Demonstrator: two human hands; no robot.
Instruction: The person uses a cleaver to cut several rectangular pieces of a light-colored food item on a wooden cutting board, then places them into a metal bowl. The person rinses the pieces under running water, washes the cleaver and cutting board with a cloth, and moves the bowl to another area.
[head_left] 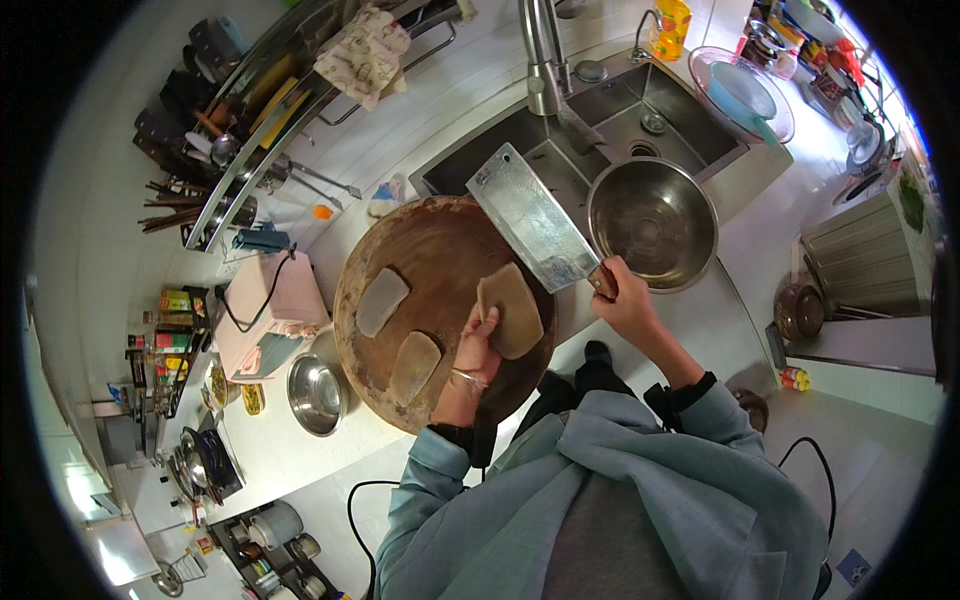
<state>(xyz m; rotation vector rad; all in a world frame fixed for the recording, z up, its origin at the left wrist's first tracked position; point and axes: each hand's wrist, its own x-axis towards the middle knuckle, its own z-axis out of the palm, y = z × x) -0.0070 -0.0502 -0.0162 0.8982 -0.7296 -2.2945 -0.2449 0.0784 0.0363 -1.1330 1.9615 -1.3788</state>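
My right hand (630,305) is closed round the wooden handle of a wide-bladed cleaver (535,220). Its blade is wet and reaches up and left over the board's edge toward the sink. My left hand (477,355) grips the left edge of a flat, tan, translucent-looking slab (515,312), thumb on top. This slab is over the right part of a large round wooden chopping board (450,230). Two similar slabs lie flat on the board: a greyish slab (382,302) at the upper left and a tan slab (414,367) lower down.
Beyond the cleaver is a double steel sink (690,100) with a tap (541,80). A steel pot (655,225) stands at the sink's near edge. Left of the board are a small steel bowl (316,395) and a pink appliance (270,315). A utensil rack (260,130) hangs on the wall.
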